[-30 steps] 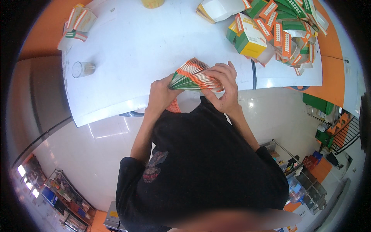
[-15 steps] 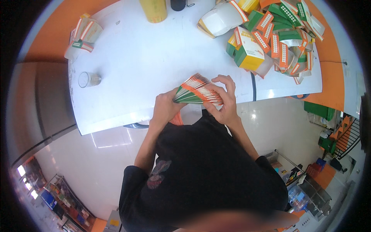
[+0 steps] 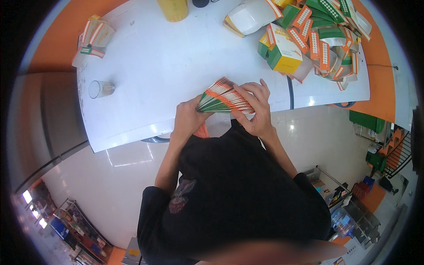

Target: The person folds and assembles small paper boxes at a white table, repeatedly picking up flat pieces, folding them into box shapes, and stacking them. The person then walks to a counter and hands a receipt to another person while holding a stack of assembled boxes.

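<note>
A fanned stack of flat cardboard box blanks (image 3: pixel 223 98), striped green, orange and white, is held up over the table's near edge. My left hand (image 3: pixel 189 115) is closed round its narrow green end. On the wider, spread end, my right hand (image 3: pixel 257 108) grips with the thumb below and fingers along the top edges. An orange strip of the same stack shows under my left hand; the rest of that lower part is hidden by my hand and black shirt.
A heap of folded boxes (image 3: pixel 324 42) in green, orange and white covers the table's far right. A white-and-yellow carton (image 3: pixel 283 48) lies beside it. At left are a glass (image 3: pixel 101 89) and several open boxes (image 3: pixel 95 37). A yellow container (image 3: pixel 173 9) stands at the back.
My right hand's fingers have shifted along the fanned edges and lie closer over them. My left hand keeps its grip. The whole view has shifted slightly.
</note>
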Demonstrator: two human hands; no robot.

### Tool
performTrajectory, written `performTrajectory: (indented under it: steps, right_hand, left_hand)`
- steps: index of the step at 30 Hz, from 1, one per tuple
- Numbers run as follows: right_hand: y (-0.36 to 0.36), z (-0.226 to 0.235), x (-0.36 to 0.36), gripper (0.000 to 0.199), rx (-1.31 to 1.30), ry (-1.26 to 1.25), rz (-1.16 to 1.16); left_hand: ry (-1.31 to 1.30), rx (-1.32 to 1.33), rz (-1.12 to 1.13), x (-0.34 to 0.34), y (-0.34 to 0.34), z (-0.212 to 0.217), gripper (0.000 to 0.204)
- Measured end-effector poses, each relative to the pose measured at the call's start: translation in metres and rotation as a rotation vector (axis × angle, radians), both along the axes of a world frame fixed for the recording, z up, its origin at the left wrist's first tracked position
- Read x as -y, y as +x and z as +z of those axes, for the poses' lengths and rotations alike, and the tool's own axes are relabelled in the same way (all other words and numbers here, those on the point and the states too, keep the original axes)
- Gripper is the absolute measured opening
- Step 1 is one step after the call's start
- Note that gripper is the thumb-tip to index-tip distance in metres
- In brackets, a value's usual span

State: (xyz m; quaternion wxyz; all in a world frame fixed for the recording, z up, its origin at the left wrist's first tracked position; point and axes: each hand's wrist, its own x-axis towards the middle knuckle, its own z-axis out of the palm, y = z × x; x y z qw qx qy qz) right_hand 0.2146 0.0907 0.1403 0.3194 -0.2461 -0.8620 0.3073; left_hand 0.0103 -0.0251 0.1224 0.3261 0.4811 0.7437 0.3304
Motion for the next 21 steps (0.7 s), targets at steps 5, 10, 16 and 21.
performTrajectory:
  steps: [5,10,16,21]
  right_hand:
    - [0.0017,0.0077,-0.0038,0.053,0.056,0.002,0.019]
    - [0.0027,0.0093,-0.0058,0.05,0.066,-0.037,0.011]
    - [0.0006,0.0067,-0.0048,0.046,0.024,-0.001,0.003]
    - [0.0003,0.0094,-0.0065,0.048,0.051,-0.01,0.01]
  left_hand:
    - [0.023,-0.022,0.0,-0.0016,0.0012,-0.0003,0.043]
    - [0.035,-0.042,-0.019,-0.0038,0.0024,0.0005,0.042]
    - [0.012,-0.056,-0.02,-0.0037,0.0017,0.0001,0.042]
    - [0.001,-0.047,-0.014,-0.0039,0.0019,0.0001,0.043]
